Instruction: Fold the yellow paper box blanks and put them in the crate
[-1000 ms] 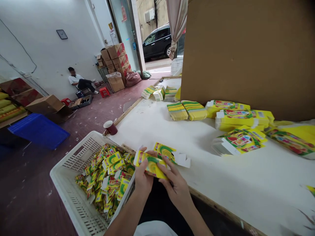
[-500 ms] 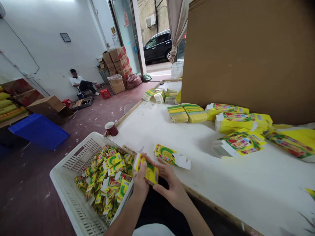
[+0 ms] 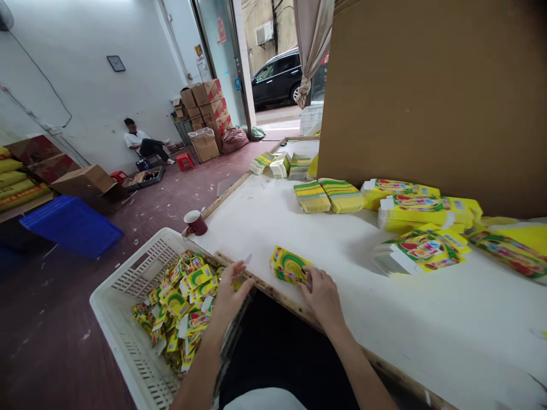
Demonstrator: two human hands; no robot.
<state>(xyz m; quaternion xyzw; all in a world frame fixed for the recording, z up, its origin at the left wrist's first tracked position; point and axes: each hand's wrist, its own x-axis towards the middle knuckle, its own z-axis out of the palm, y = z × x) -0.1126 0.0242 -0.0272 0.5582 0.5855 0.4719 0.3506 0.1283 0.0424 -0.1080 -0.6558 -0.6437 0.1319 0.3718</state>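
Observation:
My right hand (image 3: pixel 322 293) has its fingers closed on the right end of a flat yellow-green carton (image 3: pixel 289 266) lying on the white table (image 3: pixel 256 210). Over the table's wooden edge, beside the basket, my left hand (image 3: pixel 231 290) is spread with nothing in it. A small pale pointed piece (image 3: pixel 248 259) lies just beyond its fingertips. The white plastic basket (image 3: pixel 102 310) to the left holds a heap of small yellow cartons (image 3: pixel 177 302).
A maroon mug (image 3: pixel 197 226) stands at the table's left corner. Bundled cartons (image 3: pixel 311 196) and stacks of yellow boxes (image 3: pixel 427 212) line the back, before a large cardboard sheet (image 3: pixel 431 102). A person (image 3: pixel 145 142) sits by the far wall.
The small carton that was between both hands is gone from them. My left hand has opened near the basket, and my right hand has moved right onto the carton on the table.

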